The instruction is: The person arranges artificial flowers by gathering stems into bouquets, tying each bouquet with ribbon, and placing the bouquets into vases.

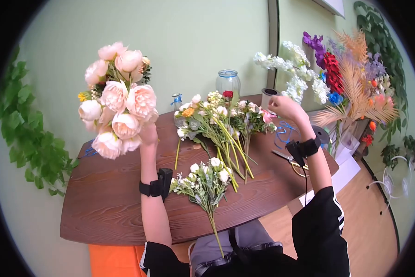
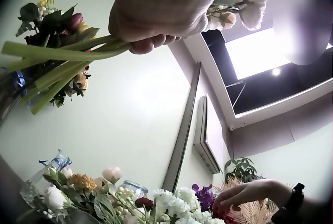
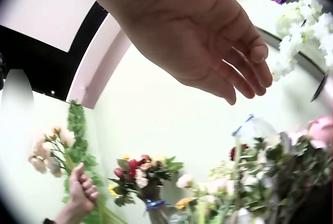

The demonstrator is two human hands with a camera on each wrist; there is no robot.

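The left hand [image 1: 148, 135] holds a bouquet of pale pink roses [image 1: 116, 107] raised above the counter [image 1: 110, 203], its fingers [image 2: 151, 41] curled tight round the green stems [image 2: 62, 57]. The right hand [image 1: 285, 107] hovers past the loose flowers [image 1: 221, 122] lying on the counter, near the glass jar [image 1: 228, 81], its fingers [image 3: 244, 70] relaxed, nearly straight, holding nothing. A small white sprig [image 1: 206, 177] lies nearer the person, scissors [image 1: 288, 159] beside the right wrist.

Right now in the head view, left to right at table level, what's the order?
Peach bouquet held up by the left hand → small white-flower bunch → glass jar → right hand → scissors.
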